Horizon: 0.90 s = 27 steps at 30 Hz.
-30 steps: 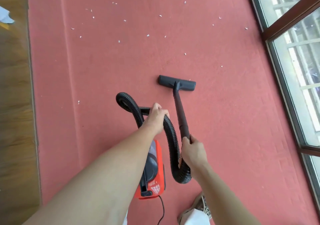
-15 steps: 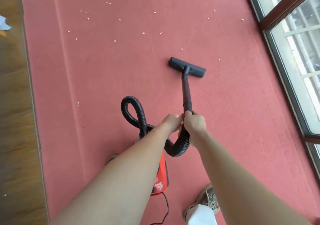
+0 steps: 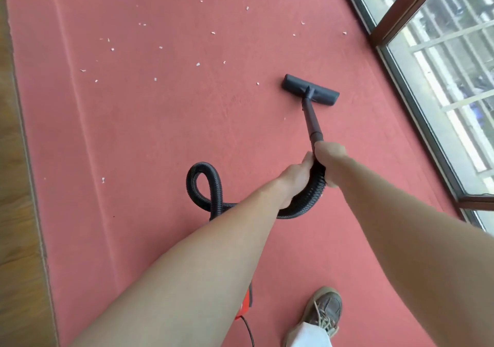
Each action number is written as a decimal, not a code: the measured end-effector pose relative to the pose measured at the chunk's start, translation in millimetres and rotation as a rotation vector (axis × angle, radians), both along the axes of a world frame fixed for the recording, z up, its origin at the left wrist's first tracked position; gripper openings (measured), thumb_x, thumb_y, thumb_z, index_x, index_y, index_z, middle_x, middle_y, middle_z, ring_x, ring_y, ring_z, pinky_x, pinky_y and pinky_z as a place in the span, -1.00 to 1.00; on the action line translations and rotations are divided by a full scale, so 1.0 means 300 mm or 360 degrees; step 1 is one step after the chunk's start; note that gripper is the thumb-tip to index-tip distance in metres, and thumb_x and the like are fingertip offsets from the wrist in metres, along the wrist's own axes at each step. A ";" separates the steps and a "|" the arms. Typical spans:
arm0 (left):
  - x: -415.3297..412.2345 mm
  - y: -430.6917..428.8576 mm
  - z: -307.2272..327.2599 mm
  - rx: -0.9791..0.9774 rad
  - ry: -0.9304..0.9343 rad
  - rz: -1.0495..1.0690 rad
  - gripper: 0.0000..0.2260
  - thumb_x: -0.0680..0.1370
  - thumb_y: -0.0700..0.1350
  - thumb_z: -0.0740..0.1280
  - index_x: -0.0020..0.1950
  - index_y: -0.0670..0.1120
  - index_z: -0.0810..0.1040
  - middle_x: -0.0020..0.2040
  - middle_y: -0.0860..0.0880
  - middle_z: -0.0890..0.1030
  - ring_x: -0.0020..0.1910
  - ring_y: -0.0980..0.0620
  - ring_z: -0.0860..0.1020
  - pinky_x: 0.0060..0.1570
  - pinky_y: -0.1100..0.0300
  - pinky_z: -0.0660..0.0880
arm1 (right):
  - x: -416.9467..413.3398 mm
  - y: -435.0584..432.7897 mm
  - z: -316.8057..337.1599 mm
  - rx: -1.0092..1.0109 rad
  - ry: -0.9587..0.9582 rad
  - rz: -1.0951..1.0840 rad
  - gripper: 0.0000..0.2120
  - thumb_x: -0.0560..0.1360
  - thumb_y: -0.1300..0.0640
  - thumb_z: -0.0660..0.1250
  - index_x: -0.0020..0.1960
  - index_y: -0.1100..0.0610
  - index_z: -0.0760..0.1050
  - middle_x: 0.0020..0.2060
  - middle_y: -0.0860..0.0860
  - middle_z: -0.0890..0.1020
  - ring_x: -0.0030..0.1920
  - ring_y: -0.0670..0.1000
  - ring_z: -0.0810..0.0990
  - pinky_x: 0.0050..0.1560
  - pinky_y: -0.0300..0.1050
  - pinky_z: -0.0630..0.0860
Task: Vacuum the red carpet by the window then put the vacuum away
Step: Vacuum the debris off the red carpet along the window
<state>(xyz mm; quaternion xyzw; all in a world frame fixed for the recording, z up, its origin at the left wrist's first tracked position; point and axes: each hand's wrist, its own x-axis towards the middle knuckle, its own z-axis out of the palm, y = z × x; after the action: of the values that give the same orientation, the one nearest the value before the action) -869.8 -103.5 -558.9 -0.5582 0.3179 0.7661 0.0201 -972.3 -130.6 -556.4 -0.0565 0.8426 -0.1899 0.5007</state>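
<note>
Since half a second ago the floor head (image 3: pixel 311 89) has swung right toward the window (image 3: pixel 438 61), and both hands sit further out over the red carpet (image 3: pixel 160 138). Right hand (image 3: pixel 329 159) is clenched on the wand (image 3: pixel 312 121) at its lower joint, left hand (image 3: pixel 295 178) wrapped round the ribbed hose (image 3: pixel 213 186) just behind it; that rigid wand is the steering point, since the hose looks soft and loops freely. Kit is black plastic, probably light, with the orange canister (image 3: pixel 244 306) mostly hidden under the left forearm and white scraps (image 3: pixel 197 64) left ahead.
</note>
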 end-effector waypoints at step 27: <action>0.408 -0.084 -0.033 -0.0143 -0.0057 0.0270 -0.50 0.70 0.19 -0.03 0.44 -0.08 0.41 0.18 -0.08 0.65 -0.07 -0.08 0.63 -0.07 0.15 0.45 | 0.331 -0.068 -0.013 -0.0005 -0.0149 0.0190 -0.83 0.59 0.18 0.18 -0.11 0.20 0.48 -0.39 0.13 0.47 -0.51 0.05 0.44 -0.45 -0.12 0.47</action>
<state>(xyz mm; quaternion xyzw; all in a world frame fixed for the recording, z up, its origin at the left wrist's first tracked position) -747.3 -128.9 -568.8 -0.5969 0.3033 0.7400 -0.0643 -873.0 -151.1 -560.4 -0.0985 0.8132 -0.1633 0.5499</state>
